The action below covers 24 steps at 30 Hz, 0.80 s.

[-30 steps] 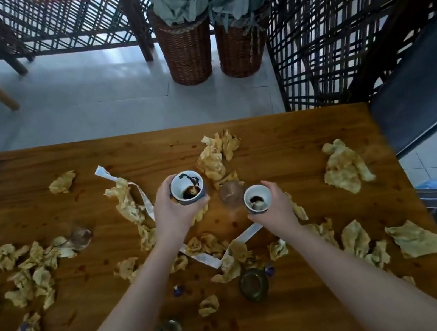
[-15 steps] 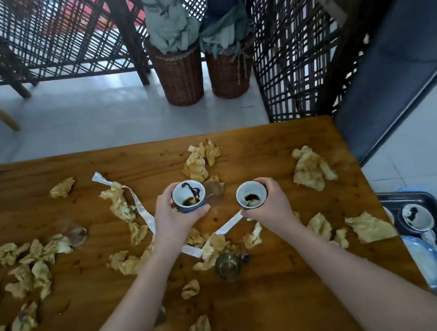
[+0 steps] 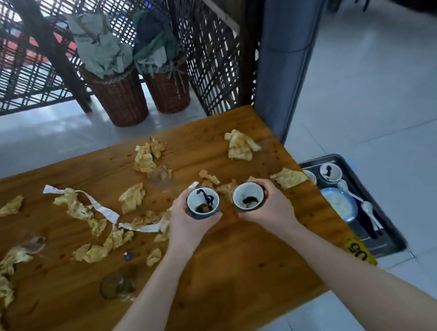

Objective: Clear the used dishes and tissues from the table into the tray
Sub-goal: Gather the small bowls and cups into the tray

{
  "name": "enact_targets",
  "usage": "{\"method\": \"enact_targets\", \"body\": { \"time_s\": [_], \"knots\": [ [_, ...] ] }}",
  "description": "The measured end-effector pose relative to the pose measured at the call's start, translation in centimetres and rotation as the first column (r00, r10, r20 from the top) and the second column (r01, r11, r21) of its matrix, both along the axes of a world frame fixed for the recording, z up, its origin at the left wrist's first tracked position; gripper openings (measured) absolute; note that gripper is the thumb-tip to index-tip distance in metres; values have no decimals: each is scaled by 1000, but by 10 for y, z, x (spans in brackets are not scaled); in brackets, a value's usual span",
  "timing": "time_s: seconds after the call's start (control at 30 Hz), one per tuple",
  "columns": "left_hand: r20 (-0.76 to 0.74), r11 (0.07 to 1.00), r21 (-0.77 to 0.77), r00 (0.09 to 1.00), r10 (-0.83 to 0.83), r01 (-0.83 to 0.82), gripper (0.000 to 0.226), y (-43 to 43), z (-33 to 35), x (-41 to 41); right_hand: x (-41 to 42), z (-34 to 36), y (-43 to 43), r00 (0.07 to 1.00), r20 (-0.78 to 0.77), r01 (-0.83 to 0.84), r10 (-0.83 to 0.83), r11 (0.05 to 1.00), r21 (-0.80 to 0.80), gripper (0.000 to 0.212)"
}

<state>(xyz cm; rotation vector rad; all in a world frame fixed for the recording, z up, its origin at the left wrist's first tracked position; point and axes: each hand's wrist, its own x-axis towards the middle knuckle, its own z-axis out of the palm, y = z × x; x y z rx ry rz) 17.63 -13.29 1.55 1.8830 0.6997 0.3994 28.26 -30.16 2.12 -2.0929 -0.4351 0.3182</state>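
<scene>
Two used cups are off the surface (image 3: 230, 279), held side by side above its right half: left cup (image 3: 203, 203) in the left grip (image 3: 189, 223), right cup (image 3: 248, 196) in the right grip (image 3: 272, 209). Each grip has fingers and thumb curled round the cup wall from the outer side, leaving the mouth uncovered. Both cups are upright, rims about level, close but apart. Dark dregs pool in each, and the left cup also has a dark streak up its inner wall. Judgement: the upright hold keeps the dregs from running out during the carry, and one cup per grip halves the trips.

Destination: tray (image 3: 323, 158), set low beside the right edge of the surface. Whether it is on the floor or a low stand, cannot tell. It holds a stained cup (image 3: 330, 172), a pale dish (image 3: 339, 204) and white spoons (image 3: 367, 208), with dishes at the far end and spoons alongside. Judgement: the near end looks the freest spot for the two cups.

Not yet cleared: crumpled tissues scattered over the surface, e.g. a tissue wad (image 3: 240, 144) toward the far right corner and a flat tissue (image 3: 289, 178) just beyond the right grip, at the edge nearest the tray. A white paper strip (image 3: 97, 206) winds through the left-centre litter. Clear glasses too: far glass (image 3: 160, 175) beyond the cups, near glass (image 3: 117, 284) apparently on its side; both blurred. Progress: early, as most of the litter is untouched.
</scene>
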Motion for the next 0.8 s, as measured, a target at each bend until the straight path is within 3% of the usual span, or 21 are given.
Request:
{"method": "enact_targets", "body": {
  "time_s": [0.37, 0.8],
  "knots": [
    [-36, 988, 27, 988, -151, 152, 71, -139, 2, 12, -12, 2, -143, 992, 0, 124, -124, 992, 11, 70],
    [6, 997, -39, 998, -64, 64, 70, -344, -3, 32, 24, -2, -355, 992, -9, 124, -123, 992, 24, 69]
  ]
}}
